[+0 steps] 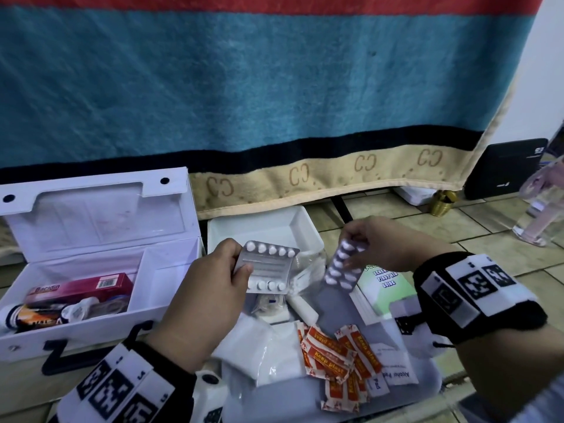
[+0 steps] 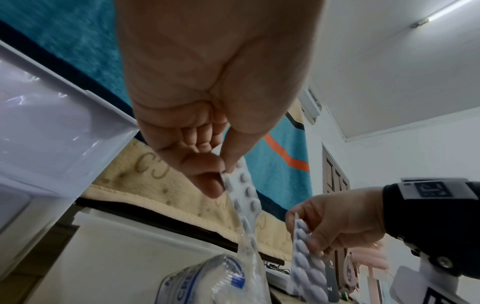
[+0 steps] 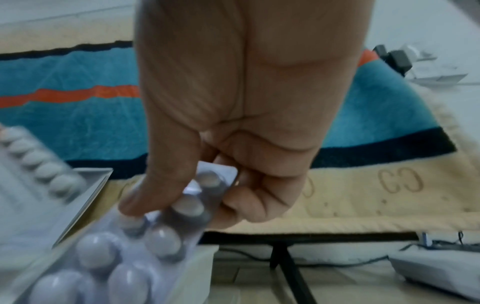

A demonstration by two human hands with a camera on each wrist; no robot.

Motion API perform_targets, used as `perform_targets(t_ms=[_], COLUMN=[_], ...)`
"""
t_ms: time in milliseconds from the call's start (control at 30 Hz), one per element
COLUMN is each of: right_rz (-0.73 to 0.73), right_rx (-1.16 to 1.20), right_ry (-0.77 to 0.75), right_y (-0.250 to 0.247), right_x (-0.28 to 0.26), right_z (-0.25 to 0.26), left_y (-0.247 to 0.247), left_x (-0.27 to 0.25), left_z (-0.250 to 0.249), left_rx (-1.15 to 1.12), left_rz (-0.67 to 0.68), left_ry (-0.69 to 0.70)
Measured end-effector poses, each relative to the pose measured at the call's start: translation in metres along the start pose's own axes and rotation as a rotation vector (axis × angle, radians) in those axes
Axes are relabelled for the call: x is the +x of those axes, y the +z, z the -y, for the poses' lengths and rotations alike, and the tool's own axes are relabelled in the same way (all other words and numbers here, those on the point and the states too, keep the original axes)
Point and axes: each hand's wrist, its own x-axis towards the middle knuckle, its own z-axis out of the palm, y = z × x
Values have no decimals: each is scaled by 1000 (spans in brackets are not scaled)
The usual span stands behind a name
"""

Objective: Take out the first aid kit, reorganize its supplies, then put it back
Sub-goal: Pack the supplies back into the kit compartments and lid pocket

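The white first aid box [image 1: 158, 303] stands open on the floor at left, lid up, with a red carton [image 1: 79, 288] and tubes in its left compartment. My left hand [image 1: 213, 285] pinches a wide blister pack of round white pills [image 1: 268, 270] by its left edge. That pack [image 2: 244, 197] hangs from thumb and fingers in the left wrist view. My right hand [image 1: 381, 242] pinches a narrow blister strip of oval pills [image 1: 341, 267] by its top end; the strip [image 3: 145, 236] shows close up in the right wrist view.
A white tray [image 1: 308, 230] sits behind the hands. On a clear lid lie orange plasters [image 1: 335, 358], alcohol pads [image 1: 396, 374], gauze packs [image 1: 274, 355] and a green first aid guide [image 1: 384, 288]. A blanket-draped bed [image 1: 274, 102] rises behind; a black case [image 1: 506, 169] stands right.
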Motion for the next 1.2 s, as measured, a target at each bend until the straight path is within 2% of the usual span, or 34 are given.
perform_targets(t_ms=[133, 267, 400, 533, 633, 767, 833, 933, 1067, 1133, 1200], right_rz=[-218, -374, -352, -305, -266, -293, -309, -298, -273, -233, -213], right_rx=[4, 231, 524, 606, 642, 514, 452, 390, 175, 94, 41], right_ry=[5, -39, -111, -140, -184, -177, -159, -138, -134, -135, -120], right_y=[-21, -19, 5, 47, 81, 117, 131, 143, 151, 154, 155], right_x=[-9, -10, 1, 23, 39, 61, 70, 82, 96, 104, 110], right_z=[14, 53, 110, 169, 213, 260, 277, 298, 314, 319, 325], left_y=[-6, -26, -63, -116, -160, -202, -211, -214, -208, -205, -205], left_x=[3, 1, 0, 0, 3, 15, 23, 31, 40, 44, 46], left_z=[8, 14, 36, 85, 124, 170, 191, 211, 230, 237, 242], left_rx=[-189, -298, -301, -220, -109, 125, 143, 177, 248, 333, 471], left_rz=[14, -32, -117, -270, -328, -233, -193, -141, 12, 87, 102], left_ry=[-70, -59, -32, -43, -66, -54, -28, 35, 102, 116, 127])
